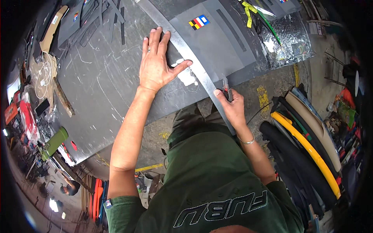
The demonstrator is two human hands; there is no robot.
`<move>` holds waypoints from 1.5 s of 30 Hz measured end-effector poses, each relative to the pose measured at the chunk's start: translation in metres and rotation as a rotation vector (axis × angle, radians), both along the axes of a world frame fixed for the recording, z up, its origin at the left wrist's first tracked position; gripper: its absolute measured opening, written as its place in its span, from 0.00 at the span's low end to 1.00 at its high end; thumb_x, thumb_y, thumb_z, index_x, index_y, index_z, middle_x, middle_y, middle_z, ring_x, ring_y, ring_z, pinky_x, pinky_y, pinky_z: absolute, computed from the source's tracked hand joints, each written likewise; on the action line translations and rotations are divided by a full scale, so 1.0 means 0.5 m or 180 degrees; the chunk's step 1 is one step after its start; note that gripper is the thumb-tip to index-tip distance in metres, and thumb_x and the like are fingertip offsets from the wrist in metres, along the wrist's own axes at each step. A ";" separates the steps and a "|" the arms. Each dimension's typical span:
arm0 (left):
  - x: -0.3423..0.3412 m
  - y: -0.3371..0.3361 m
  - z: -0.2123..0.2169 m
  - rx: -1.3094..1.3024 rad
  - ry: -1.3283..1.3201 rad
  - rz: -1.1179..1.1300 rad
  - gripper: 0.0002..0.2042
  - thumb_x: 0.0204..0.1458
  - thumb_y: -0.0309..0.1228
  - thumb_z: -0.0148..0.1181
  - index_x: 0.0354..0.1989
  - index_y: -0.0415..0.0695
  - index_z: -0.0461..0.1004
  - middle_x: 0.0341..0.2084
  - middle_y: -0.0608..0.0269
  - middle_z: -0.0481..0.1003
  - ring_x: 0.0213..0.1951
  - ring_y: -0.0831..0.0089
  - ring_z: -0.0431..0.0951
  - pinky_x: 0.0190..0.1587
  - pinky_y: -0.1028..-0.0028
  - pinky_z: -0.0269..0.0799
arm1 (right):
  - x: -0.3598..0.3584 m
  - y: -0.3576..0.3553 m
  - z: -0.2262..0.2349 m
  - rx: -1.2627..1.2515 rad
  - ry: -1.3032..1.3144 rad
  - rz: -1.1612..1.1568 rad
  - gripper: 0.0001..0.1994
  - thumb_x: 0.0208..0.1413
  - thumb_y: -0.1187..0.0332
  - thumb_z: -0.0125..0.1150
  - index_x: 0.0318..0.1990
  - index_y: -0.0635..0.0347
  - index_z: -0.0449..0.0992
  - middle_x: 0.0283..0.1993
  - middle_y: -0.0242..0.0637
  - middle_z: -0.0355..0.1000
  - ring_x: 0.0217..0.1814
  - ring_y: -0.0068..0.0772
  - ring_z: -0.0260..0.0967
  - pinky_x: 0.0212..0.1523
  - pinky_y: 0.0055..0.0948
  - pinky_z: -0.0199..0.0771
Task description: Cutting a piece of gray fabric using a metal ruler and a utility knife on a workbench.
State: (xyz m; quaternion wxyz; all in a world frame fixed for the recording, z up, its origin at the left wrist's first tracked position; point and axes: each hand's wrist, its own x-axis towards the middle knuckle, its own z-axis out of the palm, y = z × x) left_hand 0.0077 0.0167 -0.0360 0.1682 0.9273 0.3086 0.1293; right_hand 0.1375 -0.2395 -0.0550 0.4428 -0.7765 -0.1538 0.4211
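Note:
A long metal straightedge (197,69) runs slantwise over the dark table, along the left edge of a grey sheet (211,54). The sheet bears a small colourful flag-like patch (199,22) and a dark strip. My left hand (154,72) lies flat with fingers stretched out, fingertips at the straightedge and thumb across it. Near the table's front edge, my right hand (234,110) is closed around a utility knife (229,94), its tip pointing toward the sheet's lower end. The right thumb rests against the straightedge, whose near end sticks out past the table.
Cut dark strips (116,17) lie at the table's (97,89) far left. A yellow tape measure (249,17) and a slim green tool (272,31) are at the far right. Material rolls (307,151) stand at my right. Another person (70,188) is at the distant lower left.

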 end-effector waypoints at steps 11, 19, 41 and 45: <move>-0.002 0.000 -0.006 0.0027 0.0021 -0.0002 0.53 0.42 0.65 0.72 0.71 0.41 0.62 0.73 0.44 0.57 0.76 0.50 0.51 0.78 0.49 0.40 | -0.003 0.000 0.002 -0.0012 -0.0047 -0.0016 0.14 0.61 0.63 0.71 0.30 0.64 0.79 0.24 0.18 0.65 0.28 0.12 0.56 0.29 0.21 0.60; -0.002 -0.001 -0.009 0.0042 -0.0018 -0.0002 0.53 0.41 0.64 0.73 0.71 0.41 0.62 0.73 0.45 0.58 0.76 0.51 0.51 0.77 0.48 0.41 | -0.002 0.005 0.014 0.0047 -0.0098 -0.0007 0.15 0.61 0.63 0.72 0.27 0.63 0.76 0.24 0.17 0.62 0.28 0.12 0.53 0.28 0.22 0.58; -0.001 0.000 -0.011 0.0259 -0.0001 -0.0016 0.52 0.42 0.68 0.69 0.67 0.38 0.67 0.70 0.46 0.61 0.74 0.50 0.56 0.76 0.49 0.46 | -0.004 0.006 0.016 0.0039 -0.0011 -0.0050 0.15 0.61 0.63 0.72 0.28 0.63 0.77 0.24 0.16 0.63 0.28 0.11 0.54 0.28 0.21 0.58; -0.006 0.003 -0.009 0.0239 0.0051 -0.0034 0.53 0.43 0.69 0.67 0.68 0.37 0.65 0.71 0.49 0.60 0.75 0.50 0.54 0.76 0.49 0.45 | -0.003 0.009 0.017 0.0015 0.0054 -0.0021 0.14 0.61 0.63 0.71 0.30 0.63 0.78 0.24 0.16 0.63 0.28 0.11 0.55 0.29 0.21 0.59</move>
